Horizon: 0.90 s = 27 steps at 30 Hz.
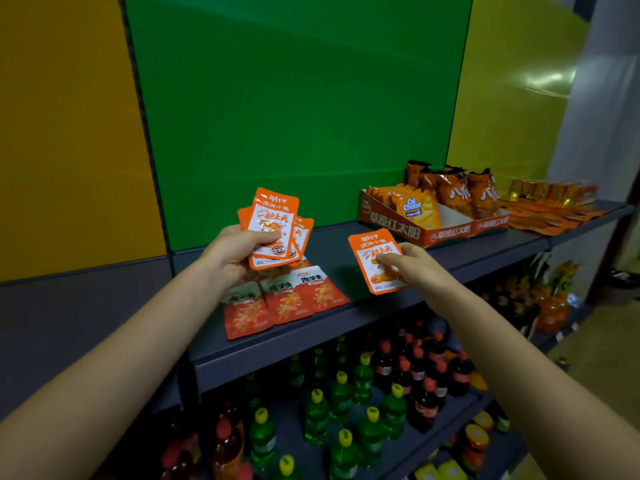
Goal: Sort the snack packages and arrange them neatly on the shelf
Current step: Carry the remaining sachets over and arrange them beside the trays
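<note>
Left hand gripping fan of orange packets, right hand pinching single packet above shelf, three red packets lying below.

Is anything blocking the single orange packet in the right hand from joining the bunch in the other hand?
Nothing visible does. Only open air above the shelf separates the single orange packet, pinched by the right hand, from the bunch the left hand grips. The red packets lie lower.

Red packets: three, at shelf front edge. Fanned orange packets: at least three. Single orange packet: one.
</note>
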Motion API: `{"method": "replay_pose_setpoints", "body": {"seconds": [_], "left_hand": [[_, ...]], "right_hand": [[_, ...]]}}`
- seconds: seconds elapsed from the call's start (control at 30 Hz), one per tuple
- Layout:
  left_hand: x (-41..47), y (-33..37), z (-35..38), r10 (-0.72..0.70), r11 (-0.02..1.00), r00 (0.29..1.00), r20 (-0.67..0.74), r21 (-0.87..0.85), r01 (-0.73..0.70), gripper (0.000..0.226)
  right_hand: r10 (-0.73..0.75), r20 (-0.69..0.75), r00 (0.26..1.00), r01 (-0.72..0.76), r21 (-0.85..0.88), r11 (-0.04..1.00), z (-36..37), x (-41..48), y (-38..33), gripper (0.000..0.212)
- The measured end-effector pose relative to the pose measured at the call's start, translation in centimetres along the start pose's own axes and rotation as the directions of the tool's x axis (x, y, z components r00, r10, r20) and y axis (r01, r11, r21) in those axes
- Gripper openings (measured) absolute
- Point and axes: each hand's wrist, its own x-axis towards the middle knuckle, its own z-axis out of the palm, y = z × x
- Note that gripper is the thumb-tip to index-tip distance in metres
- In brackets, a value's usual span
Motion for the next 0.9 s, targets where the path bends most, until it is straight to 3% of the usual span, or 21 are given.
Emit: {"method": "replay_pose_setpoints", "body": {"seconds": [0.27,0.6,0.77,0.9], "left_hand": [[7.4,0.4,3.7,0.009,0.998,0.999,-0.039,0.061,-0.007,0.013],[11.0,0.4,3.4,0.014,0.997,0.97,-0.243,0.082,0.006,0.012],[11.4,0.6,3.4,0.015,0.998,0.952,-0.307,0.064,0.004,0.012],[12.1,0.6,4.0,0.024,0.998,0.939,-0.344,0.062,-0.003,0.01]], "right_hand": [[0.011,0.138,0.99,0.019,-0.217,0.976,0.6,10.0,1.1,0.026],[0.021,0.269,0.963,0.082,-0.367,0.927,4.9,19.9,2.2,0.034],[-0.047,0.272,0.961,0.214,-0.627,0.749,6.0,22.9,1.8,0.044],[-0.138,0.327,0.935,0.342,-0.73,0.592,6.6,24.2,1.6,0.052]]}}
